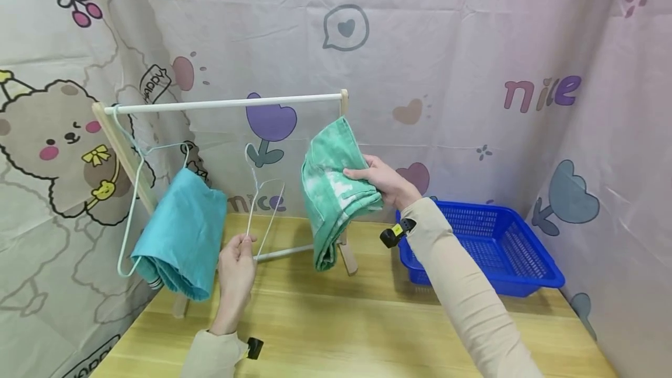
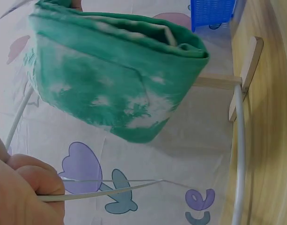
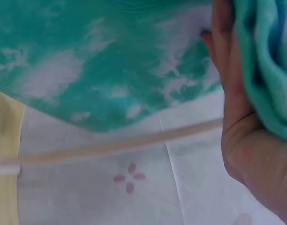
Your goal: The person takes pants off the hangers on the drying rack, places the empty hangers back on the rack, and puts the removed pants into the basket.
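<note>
- Firstly, by the left edge of the wooden table (image 1: 367, 331), smooth turquoise cloth (image 1: 181, 232) hangs in a soft roll from a pale blue hanger (image 1: 130, 209) on the white rail (image 1: 226, 103), its lower end gathered into folds.
- Next, above the table's far edge, the left hand (image 1: 237, 267) pinches one side of a thin white hanger (image 1: 256, 186), its hook unattached below the rail; that grip probably wants to stay steady, so the slender triangle doesn't twist.
- Right of that, apart from the hanger, green cloth (image 1: 331, 191) is held up off the table, mottled white, folded into thick layers with a seam. The right hand (image 1: 385, 179) grasps it, thumb on the near face, other fingers partly hidden; gathering all layers and levelling the fold should help it sit evenly over a hanger.
- Finally, toward the table's far right corner, a blue basket (image 1: 517, 286) stands, with perforated walls and a flared rim.
</note>
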The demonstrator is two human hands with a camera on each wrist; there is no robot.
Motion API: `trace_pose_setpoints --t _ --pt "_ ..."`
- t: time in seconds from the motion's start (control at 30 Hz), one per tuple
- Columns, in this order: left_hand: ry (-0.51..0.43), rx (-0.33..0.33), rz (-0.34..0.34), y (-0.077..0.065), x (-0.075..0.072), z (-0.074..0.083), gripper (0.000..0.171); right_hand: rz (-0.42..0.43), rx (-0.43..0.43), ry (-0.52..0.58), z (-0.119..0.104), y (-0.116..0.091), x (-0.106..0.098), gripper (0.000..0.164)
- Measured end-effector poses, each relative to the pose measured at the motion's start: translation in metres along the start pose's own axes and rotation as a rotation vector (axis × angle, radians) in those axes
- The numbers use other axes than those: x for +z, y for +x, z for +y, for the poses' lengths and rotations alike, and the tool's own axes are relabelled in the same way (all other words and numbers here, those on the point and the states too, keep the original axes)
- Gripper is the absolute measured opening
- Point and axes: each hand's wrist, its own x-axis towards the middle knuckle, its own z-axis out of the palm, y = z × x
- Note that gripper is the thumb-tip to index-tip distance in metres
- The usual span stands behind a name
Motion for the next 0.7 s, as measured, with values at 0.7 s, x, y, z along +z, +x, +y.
trace_pose_setpoints --t 0.7 --pt "-0.065 -0.038 -0.03 -0.001 0.004 0.0 0.026 0.077 -0.048 -0.434 -0.022 -0.026 -0.048 0.032"
